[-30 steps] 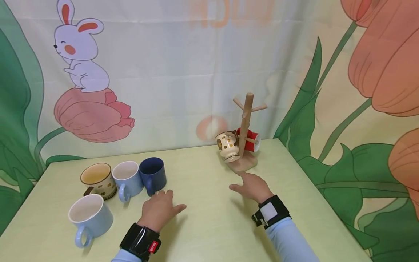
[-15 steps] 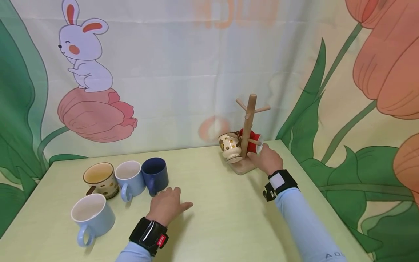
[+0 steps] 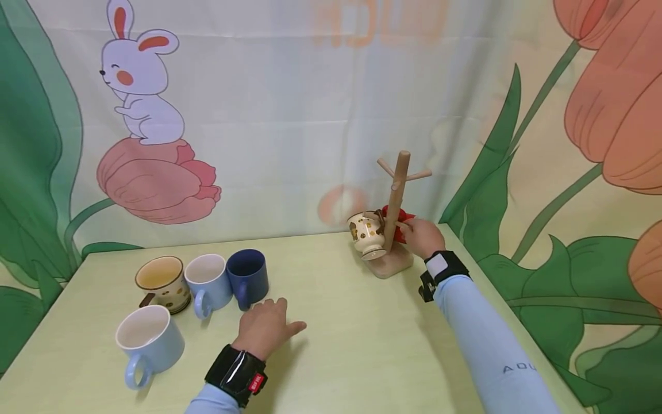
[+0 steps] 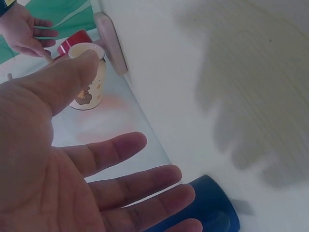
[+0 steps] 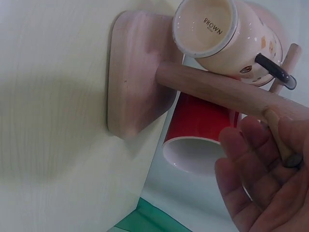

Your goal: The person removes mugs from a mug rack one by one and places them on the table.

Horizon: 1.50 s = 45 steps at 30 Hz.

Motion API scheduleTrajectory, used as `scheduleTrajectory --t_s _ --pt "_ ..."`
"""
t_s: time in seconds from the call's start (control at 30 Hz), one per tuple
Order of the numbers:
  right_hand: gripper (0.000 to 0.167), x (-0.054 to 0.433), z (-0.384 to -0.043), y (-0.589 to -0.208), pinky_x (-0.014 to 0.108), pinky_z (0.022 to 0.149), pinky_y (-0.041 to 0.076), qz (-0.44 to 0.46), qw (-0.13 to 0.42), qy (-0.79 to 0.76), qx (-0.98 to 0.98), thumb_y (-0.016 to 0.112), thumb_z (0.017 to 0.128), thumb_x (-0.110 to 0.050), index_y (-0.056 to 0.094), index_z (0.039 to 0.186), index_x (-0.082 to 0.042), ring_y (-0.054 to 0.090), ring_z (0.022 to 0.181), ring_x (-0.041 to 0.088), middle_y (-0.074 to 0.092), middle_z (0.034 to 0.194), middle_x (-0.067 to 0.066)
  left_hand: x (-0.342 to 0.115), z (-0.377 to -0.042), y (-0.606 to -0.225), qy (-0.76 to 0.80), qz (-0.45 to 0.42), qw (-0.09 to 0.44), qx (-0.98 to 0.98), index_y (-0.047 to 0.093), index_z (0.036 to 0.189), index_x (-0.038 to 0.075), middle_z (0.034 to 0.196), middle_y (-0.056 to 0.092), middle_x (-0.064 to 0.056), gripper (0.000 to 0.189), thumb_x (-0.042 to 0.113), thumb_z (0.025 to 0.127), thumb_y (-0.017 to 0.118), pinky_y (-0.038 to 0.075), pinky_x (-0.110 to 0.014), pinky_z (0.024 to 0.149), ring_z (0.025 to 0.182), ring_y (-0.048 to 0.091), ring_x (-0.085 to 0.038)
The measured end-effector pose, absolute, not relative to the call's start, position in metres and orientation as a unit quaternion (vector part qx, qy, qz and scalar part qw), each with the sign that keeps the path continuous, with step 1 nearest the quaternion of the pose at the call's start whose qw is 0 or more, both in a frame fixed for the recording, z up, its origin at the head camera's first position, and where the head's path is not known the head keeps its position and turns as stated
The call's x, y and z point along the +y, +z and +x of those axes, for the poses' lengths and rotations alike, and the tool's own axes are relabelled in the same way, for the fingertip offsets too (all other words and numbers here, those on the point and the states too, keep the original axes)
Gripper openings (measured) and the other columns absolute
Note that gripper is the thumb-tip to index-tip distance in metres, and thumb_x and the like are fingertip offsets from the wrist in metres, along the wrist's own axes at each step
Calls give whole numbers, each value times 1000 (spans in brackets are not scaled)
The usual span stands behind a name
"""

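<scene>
A wooden mug tree stands at the right rear of the table. Its lower pegs carry a cream patterned mug and a red mug lying sideways, partly hidden by the trunk and hand in the head view. My right hand is at a front lower peg, which sits between thumb and fingers; the other fingertips are near the red mug. My left hand hovers palm down with fingers spread, holding nothing. Closest to it is a navy mug.
Left of the navy mug stand a light blue mug and a patterned cream mug. Another light blue mug is nearer the front. A printed curtain hangs behind the pale table. Two upper pegs stick out near the trunk's top.
My right hand has travelled from in front of the tree's base, up and right, to the lower peg beside the red mug. My left hand has barely shifted. The view has drifted slightly.
</scene>
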State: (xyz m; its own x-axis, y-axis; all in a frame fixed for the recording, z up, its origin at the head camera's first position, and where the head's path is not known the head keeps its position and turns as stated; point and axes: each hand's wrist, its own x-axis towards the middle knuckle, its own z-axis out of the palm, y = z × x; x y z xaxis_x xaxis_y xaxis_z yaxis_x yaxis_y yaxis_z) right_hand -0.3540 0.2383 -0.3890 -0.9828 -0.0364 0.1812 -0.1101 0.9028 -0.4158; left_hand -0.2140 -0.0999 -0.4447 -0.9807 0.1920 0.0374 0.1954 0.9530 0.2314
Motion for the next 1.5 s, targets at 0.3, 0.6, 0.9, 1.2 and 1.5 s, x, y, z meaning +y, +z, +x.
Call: scheduleTrajectory --t_s 0.3,0.6,0.9,1.2,1.5 --pt "32 241 -359 -391 42 74 50 50 76 226 -970 50 104 -13 62 127 5 59 86 32 68 105 21 -98 -214 -443 -109 -102 -12 -989 65 102 2 91 64 -18 56 54 84 73 50 -54 72 84 64 -38" --pt "34 264 -367 -390 43 75 49 94 39 254 -962 46 106 -16 60 132 2 62 86 31 67 101 22 -99 -214 -443 -104 -108 -18 -989 65 104 2 94 65 -18 56 54 83 73 50 -55 74 87 64 -38" --pt "39 268 -367 -388 54 94 47 82 28 251 -964 45 107 -17 53 137 6 60 112 42 61 126 27 -96 -211 -442 -104 -112 -18 -988 65 103 2 93 64 -19 56 54 83 73 50 -54 72 85 63 -38" --pt "44 221 -351 -390 54 72 54 -45 232 111 -965 63 97 -32 60 125 2 64 92 43 55 115 29 -96 -210 -441 -106 -113 -10 -988 65 102 2 91 64 -18 56 53 83 73 50 -53 71 85 63 -37" --pt "61 168 -351 -378 53 71 55 -50 186 29 -981 51 98 -57 68 75 -3 65 62 31 58 63 10 -97 -209 -441 -107 -115 -13 -988 65 101 2 89 63 -17 54 53 83 73 50 -52 70 83 62 -36"
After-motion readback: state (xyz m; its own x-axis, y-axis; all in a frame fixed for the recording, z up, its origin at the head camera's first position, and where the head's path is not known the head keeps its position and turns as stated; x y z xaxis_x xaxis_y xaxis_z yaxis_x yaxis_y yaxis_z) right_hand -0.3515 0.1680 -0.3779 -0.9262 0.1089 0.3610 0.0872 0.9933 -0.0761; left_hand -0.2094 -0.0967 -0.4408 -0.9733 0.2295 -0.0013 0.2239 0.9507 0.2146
